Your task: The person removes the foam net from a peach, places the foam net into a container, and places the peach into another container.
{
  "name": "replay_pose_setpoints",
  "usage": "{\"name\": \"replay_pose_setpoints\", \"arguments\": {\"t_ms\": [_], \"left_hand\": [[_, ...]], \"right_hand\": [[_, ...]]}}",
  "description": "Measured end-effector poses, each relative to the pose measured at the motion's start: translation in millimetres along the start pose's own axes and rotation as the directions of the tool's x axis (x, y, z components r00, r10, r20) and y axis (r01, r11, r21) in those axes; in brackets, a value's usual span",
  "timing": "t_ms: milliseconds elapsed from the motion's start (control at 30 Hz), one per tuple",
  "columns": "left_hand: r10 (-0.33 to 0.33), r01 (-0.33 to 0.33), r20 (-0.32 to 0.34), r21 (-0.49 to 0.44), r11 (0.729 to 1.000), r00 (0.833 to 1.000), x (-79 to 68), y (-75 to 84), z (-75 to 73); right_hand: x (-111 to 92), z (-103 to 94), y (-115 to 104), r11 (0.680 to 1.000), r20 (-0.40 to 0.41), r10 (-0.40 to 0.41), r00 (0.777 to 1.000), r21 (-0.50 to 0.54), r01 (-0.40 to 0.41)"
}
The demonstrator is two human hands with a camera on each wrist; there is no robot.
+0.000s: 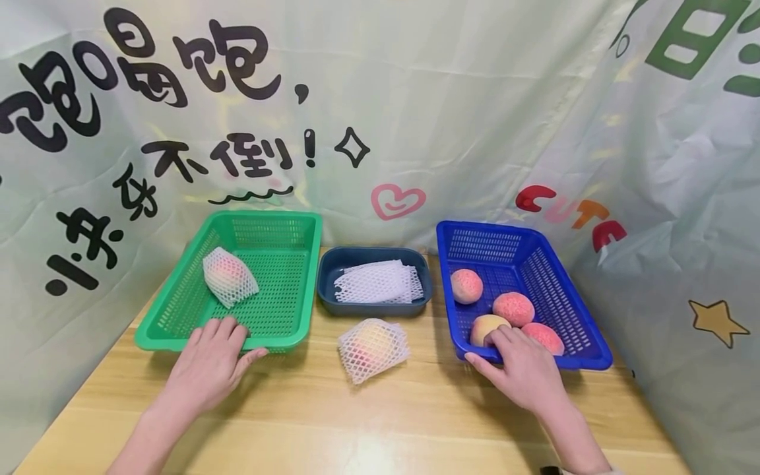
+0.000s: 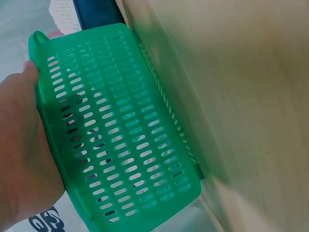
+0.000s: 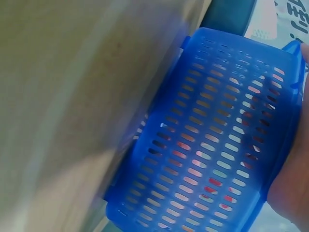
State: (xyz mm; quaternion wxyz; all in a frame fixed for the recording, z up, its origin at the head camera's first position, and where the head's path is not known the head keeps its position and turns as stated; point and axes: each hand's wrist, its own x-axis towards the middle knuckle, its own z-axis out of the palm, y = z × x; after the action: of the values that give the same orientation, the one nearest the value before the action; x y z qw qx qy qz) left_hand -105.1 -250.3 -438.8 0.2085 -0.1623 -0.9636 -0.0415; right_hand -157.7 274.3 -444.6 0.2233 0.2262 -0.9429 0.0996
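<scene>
In the head view my left hand (image 1: 209,361) grips the near rim of a green plastic basket (image 1: 315,290), with its fingers over the edge and its thumb along the rim. Inside lies a peach in a white foam net (image 1: 230,277). My right hand (image 1: 525,366) holds the near rim of a blue plastic basket (image 1: 567,297), fingertips inside beside a yellowish peach (image 1: 488,326). Several pink peaches share that basket, one peach (image 1: 466,286) by its left wall. The wrist views show the slotted outer walls of the green basket (image 2: 116,130) and blue basket (image 3: 207,135).
Between the baskets stands a dark blue tray (image 1: 373,309) holding white foam nets (image 1: 380,282). A netted peach (image 1: 373,349) lies on the wooden table (image 1: 380,429) in front of it. A printed cloth (image 1: 475,132) hangs behind and at the sides.
</scene>
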Motion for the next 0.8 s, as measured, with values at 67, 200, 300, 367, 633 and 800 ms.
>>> {"name": "replay_pose_setpoints", "arguments": {"t_ms": [67, 200, 300, 367, 633, 800], "left_hand": [[-0.006, 0.006, -0.003, -0.003, 1.0, 1.0, 0.7, 0.3, 0.2], [-0.029, 0.029, 0.015, -0.007, 1.0, 0.999, 1.3, 1.3, -0.5], [-0.041, 0.042, 0.028, -0.01, 0.999, 0.999, 1.7, 2.0, -1.0], [-0.046, 0.046, 0.03, -0.012, 0.999, 0.998, 1.9, 2.2, -1.0], [-0.052, 0.053, 0.028, -0.02, 0.998, 0.998, 1.9, 2.0, 0.4], [-0.054, 0.055, 0.031, -0.019, 0.998, 0.998, 1.6, 2.2, 0.4]], "right_hand": [[2, -1.2, 0, 1.0, -0.001, -0.005, 1.0, 0.012, 0.005], [3, -3.2, -2, 0.999, -0.001, 0.015, 1.0, 0.048, -0.015], [4, -4.3, -5, 0.995, -0.005, 0.064, 0.998, 0.078, -0.063], [5, -3.8, -7, 0.99, -0.016, 0.103, 0.995, 0.097, -0.101], [16, 1.8, -27, 0.96, -0.106, 0.183, 0.978, 0.234, -0.154], [26, 8.0, -43, 0.957, -0.171, 0.112, 0.979, 0.284, -0.06]]}}
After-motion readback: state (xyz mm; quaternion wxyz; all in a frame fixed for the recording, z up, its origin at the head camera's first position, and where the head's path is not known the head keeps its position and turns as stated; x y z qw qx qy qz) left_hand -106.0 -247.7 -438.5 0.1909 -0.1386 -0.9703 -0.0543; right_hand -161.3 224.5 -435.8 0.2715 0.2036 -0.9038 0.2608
